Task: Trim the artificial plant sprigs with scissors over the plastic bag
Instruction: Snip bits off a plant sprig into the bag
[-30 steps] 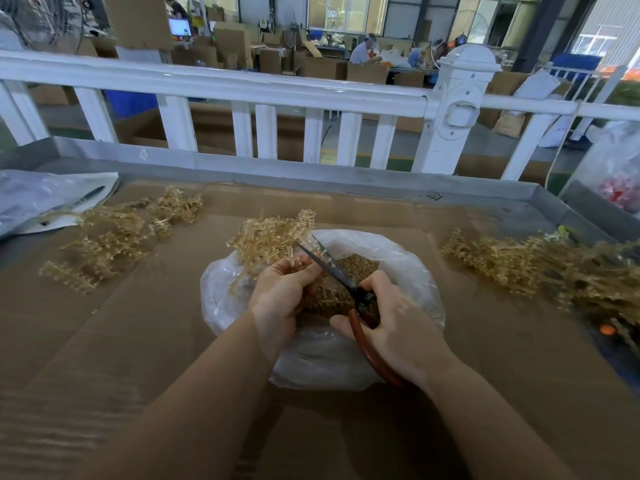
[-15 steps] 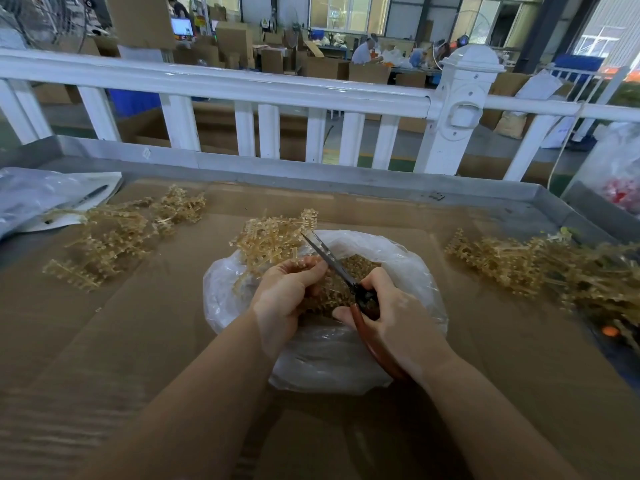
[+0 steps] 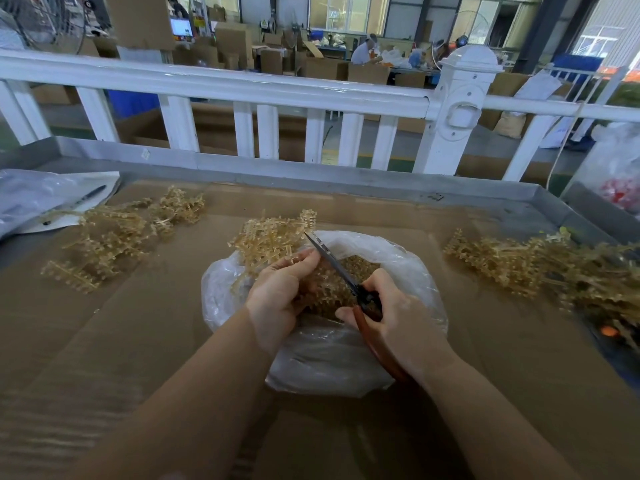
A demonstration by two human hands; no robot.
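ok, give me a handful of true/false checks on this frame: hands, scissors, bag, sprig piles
1. The right hand holds the red-handled metal scissors. True.
2. The left hand is empty. False: it grips a tan plastic plant sprig.
3. The clear plastic bag lies open under both hands, with tan trimmings inside. True.
4. The scissor blades point toward the person. False: the tips point away, toward the white railing.
5. Loose tan sprigs lie on only one side of the bag. False: there is a left pile and a right pile.
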